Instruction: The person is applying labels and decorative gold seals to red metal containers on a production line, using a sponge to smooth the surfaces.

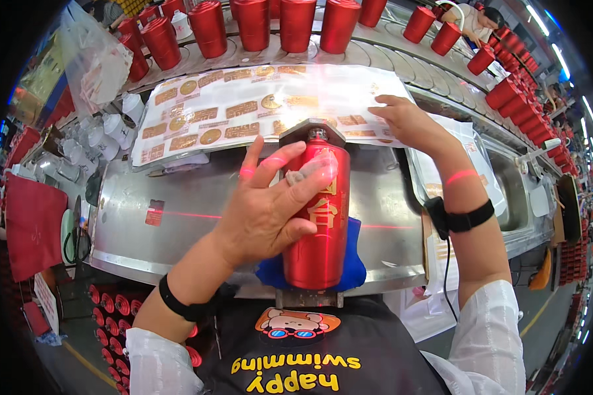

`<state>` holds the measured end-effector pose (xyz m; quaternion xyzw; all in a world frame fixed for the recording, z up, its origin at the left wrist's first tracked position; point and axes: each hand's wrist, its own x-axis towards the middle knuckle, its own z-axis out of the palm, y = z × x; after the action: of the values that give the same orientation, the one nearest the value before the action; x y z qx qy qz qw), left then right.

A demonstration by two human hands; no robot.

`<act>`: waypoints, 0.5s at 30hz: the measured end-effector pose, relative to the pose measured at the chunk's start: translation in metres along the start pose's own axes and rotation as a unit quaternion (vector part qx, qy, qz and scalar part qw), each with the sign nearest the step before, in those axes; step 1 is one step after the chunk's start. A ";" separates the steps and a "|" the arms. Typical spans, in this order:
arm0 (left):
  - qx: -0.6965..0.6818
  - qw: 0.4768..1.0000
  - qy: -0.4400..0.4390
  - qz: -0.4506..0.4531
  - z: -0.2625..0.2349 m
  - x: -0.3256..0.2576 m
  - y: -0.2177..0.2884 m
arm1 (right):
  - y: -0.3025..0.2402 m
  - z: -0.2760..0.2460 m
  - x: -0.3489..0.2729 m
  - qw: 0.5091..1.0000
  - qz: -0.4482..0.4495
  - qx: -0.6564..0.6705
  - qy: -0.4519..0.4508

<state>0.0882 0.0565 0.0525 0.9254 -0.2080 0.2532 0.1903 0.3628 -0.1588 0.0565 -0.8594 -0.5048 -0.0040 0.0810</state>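
A red metallic bottle (313, 250) with gold characters lies in front of me, its neck toward a dark metal holder (329, 130) and its base toward my body. A blue cloth (354, 253) is under it. My left hand (263, 210) is over the bottle's left side with its fingers spread. Something pale and crumpled is at its fingertips; I cannot tell whether it is a finger cover or a scrap. My right hand (418, 125) is open, fingers reaching left over the right end of a white sheet (244, 105) of gold decals.
A metal worktable (158, 230) is under the bottle, crossed by a red laser line. Red canisters (254, 25) stand along a conveyor (389, 49) at the back. White cups (102, 141) cluster at left, a basin (514, 184) at right. Another person (471, 23) sits at far right.
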 end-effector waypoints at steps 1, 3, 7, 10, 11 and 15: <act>-0.001 1.000 -0.006 0.000 -0.004 -0.003 0.003 | -0.007 0.006 0.011 0.999 -0.018 -0.028 -0.009; -0.013 1.000 -0.010 -0.012 -0.005 -0.009 0.010 | -0.017 0.007 0.015 0.998 -0.011 -0.037 -0.049; -0.018 0.999 -0.009 -0.038 -0.005 -0.026 0.014 | -0.030 -0.007 0.029 0.991 -0.022 0.027 -0.129; -0.031 0.999 -0.008 -0.041 -0.002 -0.030 0.014 | -0.028 -0.004 0.026 0.995 -0.046 0.081 -0.033; -0.040 0.998 -0.006 -0.041 -0.001 -0.029 0.014 | -0.026 -0.003 0.026 0.995 -0.032 0.086 -0.050; -0.039 0.999 -0.001 -0.028 -0.002 -0.027 0.012 | -0.029 0.001 0.022 0.994 -0.038 0.096 -0.036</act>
<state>0.0603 0.0555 0.0422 0.9231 -0.1918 0.2383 0.2331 0.3485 -0.1255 0.0616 -0.8274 -0.5380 0.0725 0.1442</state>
